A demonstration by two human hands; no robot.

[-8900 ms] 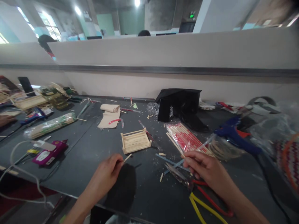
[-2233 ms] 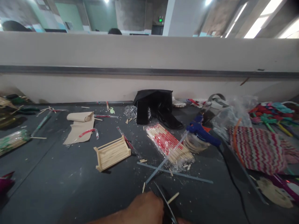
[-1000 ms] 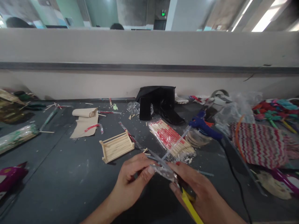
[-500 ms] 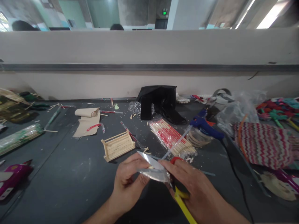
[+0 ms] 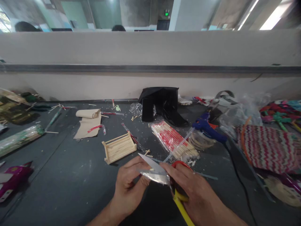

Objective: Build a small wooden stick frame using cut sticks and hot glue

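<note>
My right hand (image 5: 188, 185) grips a pair of scissors (image 5: 156, 168) with red and yellow handles, their blades parted and pointing left. Between the blades shows the pale end of a small wooden stick (image 5: 151, 169), pinched in the fingertips of my left hand (image 5: 130, 180); most of it is hidden. Just beyond my left hand stands a small rack-like frame of wooden sticks (image 5: 119, 147). A clear packet of red and natural wooden sticks (image 5: 172, 138) lies beyond the scissors. The blue glue gun (image 5: 209, 127) rests to its right, a glue stick reaching from its nozzle.
Brown paper (image 5: 88, 127) and a bundle of wrapped sticks (image 5: 21, 139) lie left, with a purple tool (image 5: 15, 180) nearer. A black phone (image 5: 147, 110) leans by a black bag (image 5: 162, 94). A striped knitted piece (image 5: 265, 149) and a black cord (image 5: 237, 179) are right.
The scissors' handles have shifted slightly left and the blades look a little differently angled. Both hands keep nearly the same place; the view has moved slightly.
</note>
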